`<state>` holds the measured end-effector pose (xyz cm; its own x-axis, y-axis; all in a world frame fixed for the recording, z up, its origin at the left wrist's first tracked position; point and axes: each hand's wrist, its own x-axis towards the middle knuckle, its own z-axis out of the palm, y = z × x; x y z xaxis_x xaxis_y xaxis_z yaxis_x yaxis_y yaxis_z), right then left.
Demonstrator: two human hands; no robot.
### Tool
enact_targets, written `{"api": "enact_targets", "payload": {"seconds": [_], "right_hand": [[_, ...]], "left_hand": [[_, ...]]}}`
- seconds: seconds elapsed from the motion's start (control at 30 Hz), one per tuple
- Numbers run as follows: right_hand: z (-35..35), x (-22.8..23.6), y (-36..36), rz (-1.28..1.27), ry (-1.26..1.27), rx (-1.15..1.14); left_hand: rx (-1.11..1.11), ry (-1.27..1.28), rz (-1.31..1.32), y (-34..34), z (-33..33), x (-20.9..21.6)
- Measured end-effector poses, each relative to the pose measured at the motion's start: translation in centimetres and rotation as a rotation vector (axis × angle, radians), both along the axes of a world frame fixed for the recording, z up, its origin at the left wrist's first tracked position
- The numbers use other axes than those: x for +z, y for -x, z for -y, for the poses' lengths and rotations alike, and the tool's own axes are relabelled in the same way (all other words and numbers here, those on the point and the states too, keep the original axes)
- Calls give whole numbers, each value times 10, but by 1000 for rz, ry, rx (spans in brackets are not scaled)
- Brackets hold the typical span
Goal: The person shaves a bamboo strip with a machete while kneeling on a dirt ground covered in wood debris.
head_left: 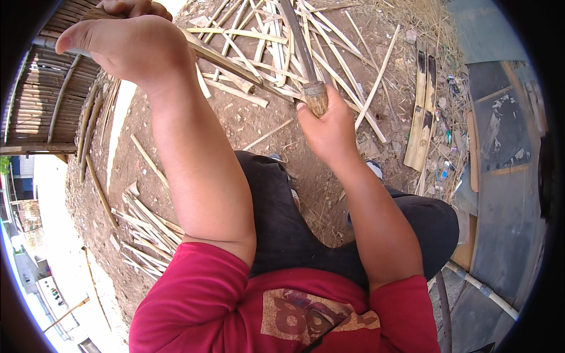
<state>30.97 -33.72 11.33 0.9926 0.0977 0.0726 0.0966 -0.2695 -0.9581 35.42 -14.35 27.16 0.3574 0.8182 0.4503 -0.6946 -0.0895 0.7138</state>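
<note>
My left hand [132,47] is raised at the upper left, its fingers curled around a long bamboo strip [220,62]. The strip slants down to the right, and its lower end comes close to my right hand [331,126]. That hand grips the wooden handle of a machete [299,41], with a collar where the handle meets the blade. Its long, narrow dark blade points away from me over a heap of split bamboo strips [276,32]. Part of the bamboo in my left hand is hidden behind the palm and thumb.
Another pile of bamboo strips [150,229] lies at the left on the dirt ground [229,123]. Two scorched bamboo halves [421,112] rest at the right beside scattered litter. Dark sheets [509,135] line the right edge. A slatted bamboo wall [44,94] stands at the far left.
</note>
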Motion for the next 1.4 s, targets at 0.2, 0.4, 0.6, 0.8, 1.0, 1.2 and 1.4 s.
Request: {"api": "enact_targets", "payload": {"seconds": [0.2, 0.4, 0.6, 0.8, 1.0, 1.2, 1.4], "right_hand": [[-13, -45, 27, -124, 369, 122], [1, -25, 6, -122, 328, 165], [-11, -12, 20, -54, 338, 147], [-2, -46, 15, -283, 459, 246], [-3, 4, 9, -51, 145, 74], [-1, -69, 21, -198, 549, 246], [1, -23, 13, -227, 442, 222]], "left_hand": [[-61, -76, 4, 3, 8, -7], [-64, -129, 32, 2, 10, -6], [-78, -14, 28, 3, -4, -3], [-84, -105, -15, 6, 16, -7], [-78, -146, -15, 7, 12, -5], [-37, 89, -36, -3, 23, 3], [-60, -184, -27, 7, 11, -9]]}}
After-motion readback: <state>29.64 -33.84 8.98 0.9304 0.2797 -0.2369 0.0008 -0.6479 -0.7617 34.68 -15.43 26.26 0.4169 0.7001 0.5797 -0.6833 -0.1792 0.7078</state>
